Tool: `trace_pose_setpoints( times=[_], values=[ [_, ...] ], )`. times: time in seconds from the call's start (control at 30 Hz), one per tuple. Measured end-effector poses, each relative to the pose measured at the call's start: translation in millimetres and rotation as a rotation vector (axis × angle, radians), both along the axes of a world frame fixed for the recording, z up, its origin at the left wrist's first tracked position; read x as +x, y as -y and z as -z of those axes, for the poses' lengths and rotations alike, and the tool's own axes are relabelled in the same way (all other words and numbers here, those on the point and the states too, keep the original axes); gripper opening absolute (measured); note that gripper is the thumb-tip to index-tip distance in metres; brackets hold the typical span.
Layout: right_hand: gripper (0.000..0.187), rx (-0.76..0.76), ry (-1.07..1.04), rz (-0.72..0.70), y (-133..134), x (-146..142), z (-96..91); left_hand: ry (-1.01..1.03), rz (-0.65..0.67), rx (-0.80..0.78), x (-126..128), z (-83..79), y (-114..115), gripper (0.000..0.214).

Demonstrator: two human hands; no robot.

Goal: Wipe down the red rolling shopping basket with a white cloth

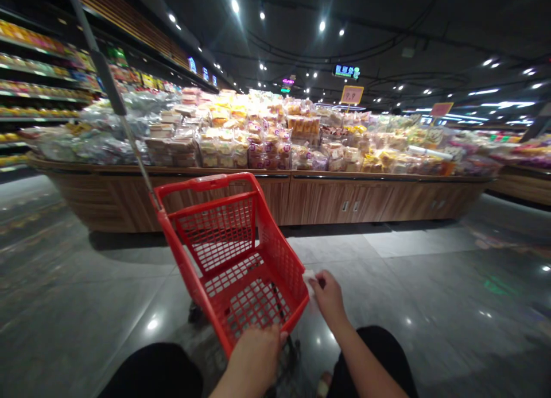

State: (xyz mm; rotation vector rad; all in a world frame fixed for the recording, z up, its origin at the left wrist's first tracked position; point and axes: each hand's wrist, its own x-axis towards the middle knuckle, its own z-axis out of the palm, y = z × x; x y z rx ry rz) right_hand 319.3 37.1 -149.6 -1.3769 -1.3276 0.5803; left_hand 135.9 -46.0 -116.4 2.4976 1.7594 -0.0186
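A small red plastic shopping cart [278,248] with an open lattice basket stands tilted across my view, its handle [210,182] on the far side. My left hand [258,352] is closed over the cart's near rim, with the fingertips partly hidden. In my right hand [329,294] a white wipe [309,278] is pinched between thumb and fingers; whether it is tissue or cloth I cannot tell. The wipe touches the outside of the basket near its right front corner. Inside the basket, only the bare grid floor shows.
Behind the cart runs a long wooden display counter [327,200] piled with packaged foods [267,139]. A grey pole [107,82] rises from the cart's left side. Stocked shelves [38,88] line the far left. Grey tiled floor [430,294] extends to the right.
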Motion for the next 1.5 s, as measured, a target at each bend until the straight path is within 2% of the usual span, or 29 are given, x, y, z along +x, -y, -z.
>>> trace_pose_setpoints(
  times=[0.13,0.3,0.43,0.6,0.7,0.83,0.93,1.1,1.17,1.23,1.3,1.43,1.5],
  values=[
    [0.023,-0.088,-0.234,-0.043,-19.3,5.8,-9.3,-0.015,0.014,-0.016,-10.8,0.6,3.3,0.044],
    [0.025,-0.119,-0.333,-0.120,-6.9,10.7,-12.1,-0.013,0.071,0.001,-31.6,7.0,7.8,0.042],
    [0.017,-0.099,-0.213,-0.240,11.7,-3.1,-11.6,-0.014,0.113,0.015,-48.3,1.2,10.9,0.041],
    [0.014,-0.122,-0.077,-0.182,27.5,-21.6,-0.6,0.019,0.102,0.026,-65.1,-8.5,13.4,0.043],
    [0.014,-0.146,-0.097,-0.187,34.4,-24.9,6.1,0.067,0.049,0.060,-58.2,-8.6,14.8,0.042],
    [0.016,-0.184,-0.132,-0.222,42.5,-27.5,8.7,0.142,-0.035,0.074,-25.7,-4.1,11.0,0.039],
    [0.015,-0.179,-0.094,-0.221,41.1,-30.7,3.3,0.112,-0.107,0.066,-6.1,2.5,4.0,0.036],
    [0.010,0.047,0.188,-0.128,2.6,-38.3,-21.0,0.094,-0.113,0.145,-4.6,15.3,-2.9,0.037],
    [0.011,0.090,0.208,-0.085,-15.2,-41.0,-28.1,0.106,-0.104,0.166,-7.2,17.1,-3.3,0.037],
    [0.012,0.082,0.192,-0.064,-21.9,-41.9,-29.1,0.118,-0.099,0.171,-8.7,16.9,-3.3,0.037],
    [0.012,0.043,0.178,-0.084,-13.8,-40.4,-24.3,0.122,-0.098,0.168,-9.8,16.3,-3.3,0.037],
    [0.011,-0.031,0.167,-0.185,19.3,-34.7,-11.6,0.139,-0.089,0.175,-14.5,17.7,-2.8,0.036],
    [0.011,-0.020,0.180,-0.189,22.5,-35.0,-11.3,0.159,-0.070,0.181,-17.6,19.1,-1.7,0.036]
  ],
)
